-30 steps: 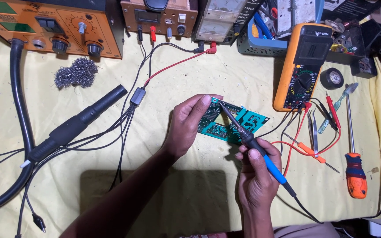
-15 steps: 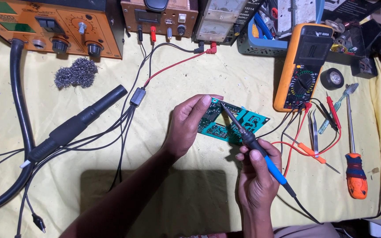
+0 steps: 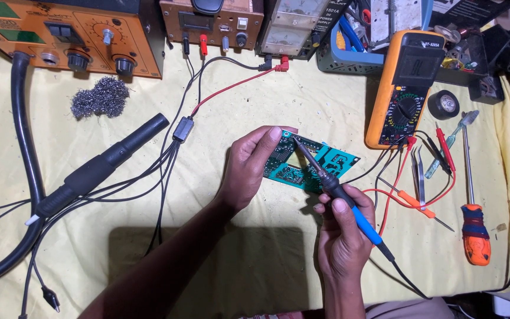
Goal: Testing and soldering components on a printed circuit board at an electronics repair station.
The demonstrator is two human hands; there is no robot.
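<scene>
Left hand [image 3: 249, 171] grips the near-left edge of a green circuit board [image 3: 317, 162], fingers curled over its top edge, holding it tilted just above the yellow cloth [image 3: 326, 106] at centre. Right hand [image 3: 343, 236] is closed pen-fashion on a blue-handled soldering iron [image 3: 332, 189]; its tip touches the board's upper left corner. An orange multimeter [image 3: 402, 88] lies beyond the board to the right, tweezers [image 3: 418, 174] and an orange-handled screwdriver [image 3: 473, 201] farther right. Steel wool [image 3: 98, 97] sits far left.

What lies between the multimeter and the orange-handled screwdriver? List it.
In the head view, between the multimeter and the screwdriver lie the red and black test leads, a small green screwdriver and tweezers on the yellow cloth.
</scene>
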